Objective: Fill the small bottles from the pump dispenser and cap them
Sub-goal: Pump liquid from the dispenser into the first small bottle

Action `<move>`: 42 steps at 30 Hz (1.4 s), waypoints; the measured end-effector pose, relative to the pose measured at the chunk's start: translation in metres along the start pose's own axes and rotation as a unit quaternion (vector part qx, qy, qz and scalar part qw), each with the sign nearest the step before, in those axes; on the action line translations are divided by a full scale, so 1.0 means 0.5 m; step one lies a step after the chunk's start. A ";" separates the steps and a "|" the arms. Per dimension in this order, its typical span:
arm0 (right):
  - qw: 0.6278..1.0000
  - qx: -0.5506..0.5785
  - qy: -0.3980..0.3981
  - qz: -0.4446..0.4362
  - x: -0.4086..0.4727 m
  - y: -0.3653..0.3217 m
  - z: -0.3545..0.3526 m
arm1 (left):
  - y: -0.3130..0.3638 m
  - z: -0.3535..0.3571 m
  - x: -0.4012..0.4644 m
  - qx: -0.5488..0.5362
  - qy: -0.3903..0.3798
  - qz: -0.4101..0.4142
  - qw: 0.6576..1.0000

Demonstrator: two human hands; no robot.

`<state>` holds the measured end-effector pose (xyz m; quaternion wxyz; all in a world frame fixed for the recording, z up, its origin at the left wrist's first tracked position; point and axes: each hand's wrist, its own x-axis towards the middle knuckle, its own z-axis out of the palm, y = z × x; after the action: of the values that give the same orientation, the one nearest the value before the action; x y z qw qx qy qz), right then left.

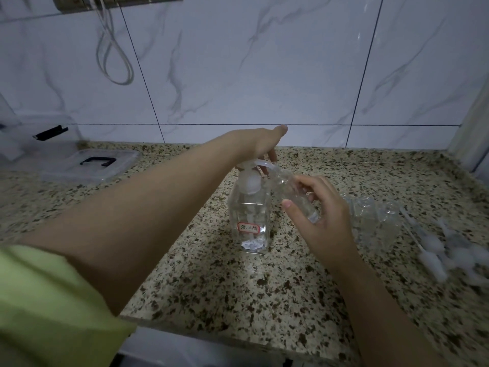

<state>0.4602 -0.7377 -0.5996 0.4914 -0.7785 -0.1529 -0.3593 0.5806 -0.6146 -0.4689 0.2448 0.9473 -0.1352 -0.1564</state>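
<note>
A: Where was the pump dispenser (250, 213)?

B: It stood upright on the speckled countertop (238, 292), mid-scene, a clear square bottle with a red-edged label low on its front and a white pump on top.

A: And the hands?

B: The left hand (260, 144) lay on top of the pump head, its fingers straight and stretched out over it. The right hand (321, 221) held a small bottle (292, 194) tilted, mouth up against the pump's spout, with thumb and fingers curled round its lower end.

A: Was liquid running into it?

B: I could not tell; the bottle was clear and the view was blurred there.

A: Anything else on the counter?

B: To the right, more empty small bottles (375, 221) stood close together, and farther right lay a heap of white spray caps (449, 252) with thin tubes. At the far left sat a clear plastic lid (90, 165) with a black handle.
</note>
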 end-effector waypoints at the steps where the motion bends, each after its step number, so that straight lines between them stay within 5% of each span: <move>1: 1.000 0.003 0.000 0.000 0.000 -0.001 0.000 | 0.001 0.000 -0.002 -0.001 -0.003 -0.001 1.000; 42: 0.999 -0.033 0.012 -0.029 0.001 -0.001 0.001 | -0.005 -0.002 0.009 -0.006 0.005 0.017 1.000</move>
<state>0.4604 -0.7371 -0.5992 0.4565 -0.7850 -0.1577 -0.3879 0.5854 -0.6138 -0.4704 0.2544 0.9440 -0.1492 -0.1479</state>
